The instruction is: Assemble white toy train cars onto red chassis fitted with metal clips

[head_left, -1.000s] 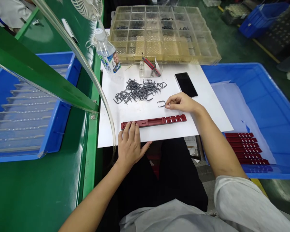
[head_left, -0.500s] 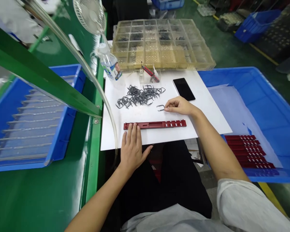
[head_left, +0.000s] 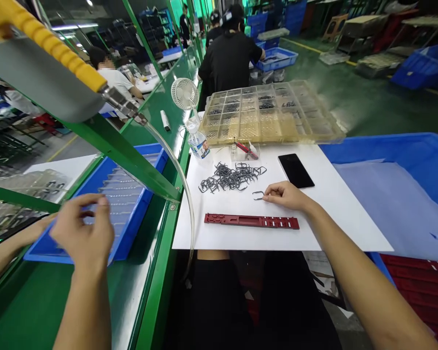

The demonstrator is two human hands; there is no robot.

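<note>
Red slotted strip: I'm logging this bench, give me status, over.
Left hand raised by blue plastic bin, grasp unclear. Right hand pinching dark-grey U-shaped clip. Red strip flat on white board, nothing covering it.

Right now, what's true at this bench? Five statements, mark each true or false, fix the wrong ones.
1. The right hand holds a dark U-shaped clip. True.
2. The red strip lies on the white sheet. True.
3. The left hand rests on the red strip. False: it is off to the left, apart from the strip.
4. The phone is to the right of the clip pile. True.
5. The phone's screen is brightly lit. False: it is dark.
</note>
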